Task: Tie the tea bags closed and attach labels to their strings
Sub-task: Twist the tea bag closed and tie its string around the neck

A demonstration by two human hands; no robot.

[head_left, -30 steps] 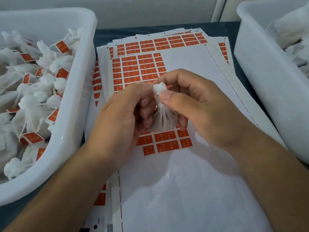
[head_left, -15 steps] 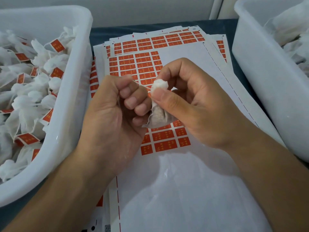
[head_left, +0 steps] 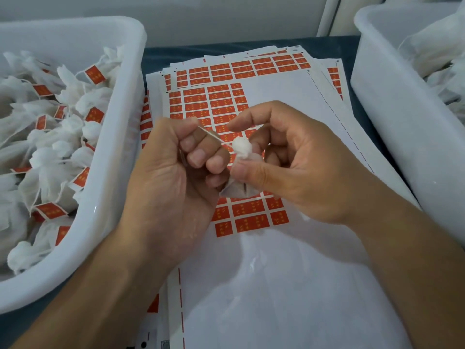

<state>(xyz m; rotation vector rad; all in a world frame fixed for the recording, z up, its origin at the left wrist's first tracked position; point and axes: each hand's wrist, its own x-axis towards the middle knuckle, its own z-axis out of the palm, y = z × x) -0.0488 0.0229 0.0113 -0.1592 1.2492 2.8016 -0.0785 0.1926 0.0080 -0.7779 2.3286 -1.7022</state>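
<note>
light: dim, flat, bluish cast
shadows: soft, on label sheets (head_left: 289, 285) below the fingers
glare: small glint on left bin (head_left: 105, 197) rim
focus: soft overall
distortion: wide-angle bowing toward edges

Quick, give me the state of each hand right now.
Left hand: closed, pulling the string.
Right hand: closed, pinching the tea bag.

No text can be read: the orange-red labels (head_left: 247, 207) on the sticker sheets (head_left: 276, 273) carry small yellow characters too blurred to make out, as do the tags (head_left: 94, 74) on bagged tea.
</note>
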